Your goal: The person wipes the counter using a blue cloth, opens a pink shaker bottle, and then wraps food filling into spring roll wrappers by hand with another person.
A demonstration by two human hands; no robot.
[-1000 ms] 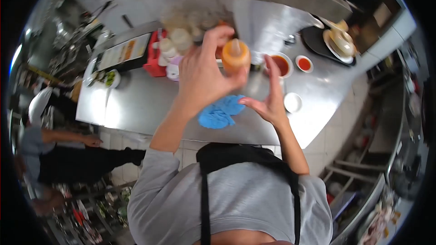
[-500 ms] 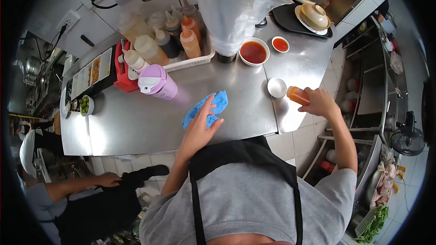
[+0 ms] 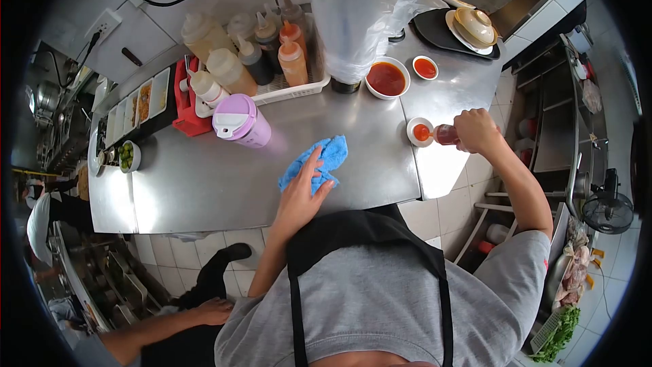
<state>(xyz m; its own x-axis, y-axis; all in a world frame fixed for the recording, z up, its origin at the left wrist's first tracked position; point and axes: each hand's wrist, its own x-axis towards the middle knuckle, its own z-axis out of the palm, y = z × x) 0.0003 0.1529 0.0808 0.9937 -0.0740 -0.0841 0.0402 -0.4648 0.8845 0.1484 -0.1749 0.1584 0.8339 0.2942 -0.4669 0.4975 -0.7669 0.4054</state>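
Your right fingers [image 3: 467, 134] are clamped around the squeeze bottle [image 3: 445, 134], its nozzle end over the small bowl [image 3: 420, 132]; your left fingers [image 3: 314, 175], slightly apart, rest on the blue cloth [image 3: 331, 156].

Shiny metal counter [image 3: 367, 163] under a soft, matt blue cloth [image 3: 332, 156].

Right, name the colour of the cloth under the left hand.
The cloth is bright blue, clearest in the head view.
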